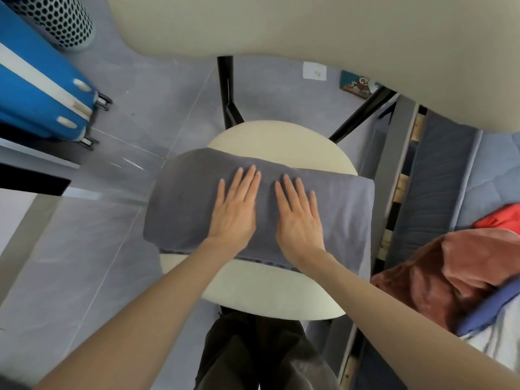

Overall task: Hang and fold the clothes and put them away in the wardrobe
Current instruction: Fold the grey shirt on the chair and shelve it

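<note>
Forearms (157,299) nearest me; left hand (235,212) and right hand (299,220) lie flat, fingers (249,184) straight, pressing folded grey cloth (183,201) on stool (281,142).

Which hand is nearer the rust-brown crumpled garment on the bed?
Right. The right hand lies flat on the folded grey cloth, on the side toward the rust-brown crumpled garment; the left hand lies beside it, farther off.

left hand (235,211) flat on folded grey garment (183,209) | right hand (299,218) flat beside | on chair seat (281,142)

Left hand (235,209) and right hand (299,218) bare; trousers (247,358) dark (creased).
</note>
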The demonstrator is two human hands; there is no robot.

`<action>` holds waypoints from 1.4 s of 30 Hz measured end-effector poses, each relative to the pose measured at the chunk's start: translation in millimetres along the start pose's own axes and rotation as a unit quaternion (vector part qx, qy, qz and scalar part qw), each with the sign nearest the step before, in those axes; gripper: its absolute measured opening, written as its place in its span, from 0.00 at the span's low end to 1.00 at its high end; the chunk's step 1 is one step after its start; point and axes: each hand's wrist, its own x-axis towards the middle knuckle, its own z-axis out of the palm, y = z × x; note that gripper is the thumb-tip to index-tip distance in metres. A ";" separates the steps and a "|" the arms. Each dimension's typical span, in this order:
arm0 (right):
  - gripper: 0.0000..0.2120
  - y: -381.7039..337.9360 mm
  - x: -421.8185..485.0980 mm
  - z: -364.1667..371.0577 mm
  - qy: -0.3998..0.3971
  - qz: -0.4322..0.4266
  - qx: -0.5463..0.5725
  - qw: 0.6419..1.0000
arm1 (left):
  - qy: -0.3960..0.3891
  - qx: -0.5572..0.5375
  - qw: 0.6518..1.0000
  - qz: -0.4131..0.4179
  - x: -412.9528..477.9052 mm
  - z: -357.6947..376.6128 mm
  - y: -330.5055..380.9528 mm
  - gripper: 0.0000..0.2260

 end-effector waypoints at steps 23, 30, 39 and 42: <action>0.29 59.8 -22.3 29.4 -0.015 0.026 0.048 0.998 | -0.023 0.020 0.999 0.017 28.2 4.5 -31.7 0.25; 0.29 50.6 -83.3 51.7 -0.008 -0.057 0.011 0.998 | -0.097 0.024 0.987 0.127 68.5 -5.3 20.6 0.21; 0.39 57.1 -87.0 58.0 0.061 -0.108 -0.076 0.989 | -0.069 0.038 0.991 0.108 78.4 -0.2 21.7 0.21; 0.35 53.9 -83.8 53.1 0.058 -0.110 -0.076 0.989 | -0.093 0.061 0.988 0.110 82.2 -8.5 21.6 0.22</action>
